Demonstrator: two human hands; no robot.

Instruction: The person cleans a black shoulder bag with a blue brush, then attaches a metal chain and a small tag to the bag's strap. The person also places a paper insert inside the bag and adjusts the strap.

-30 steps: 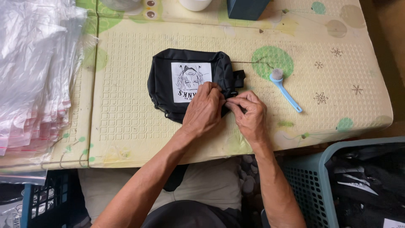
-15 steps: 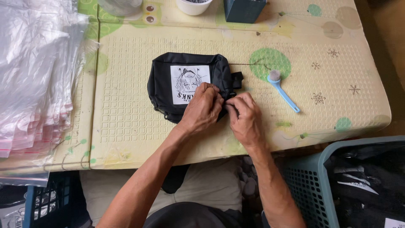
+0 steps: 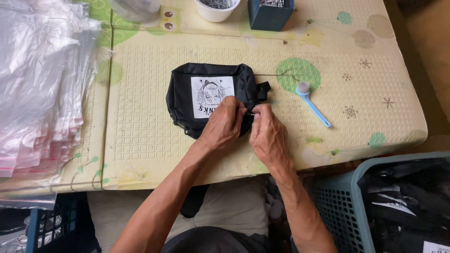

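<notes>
Both hands pinch the lower right edge of a black pouch (image 3: pixel 213 96): left hand (image 3: pixel 224 125) fingers curled tight on the fabric, right hand (image 3: pixel 267 133) fingertips closed on a small metal bit, likely the zipper pull. Pouch lies flat mid-table on a cream embossed mat (image 3: pixel 140 117), soft woven cloth, rounded shape, white square printed patch on top. Clear plastic bags (image 3: pixel 37 84) stacked far left. Teal mesh basket (image 3: pixel 342 197) lower right. Light blue brush (image 3: pixel 311 103) just right of pouch.

Black pouch (image 3: pixel 213 98) at mat (image 3: pixel 140 136) centre, pinched by left hand (image 3: pixel 224 125) and right hand (image 3: pixel 268 135) at five o'clock, blue brush (image 3: pixel 313 104) laid at three o'clock, clear bags (image 3: pixel 37 79) stacked at nine o'clock
</notes>
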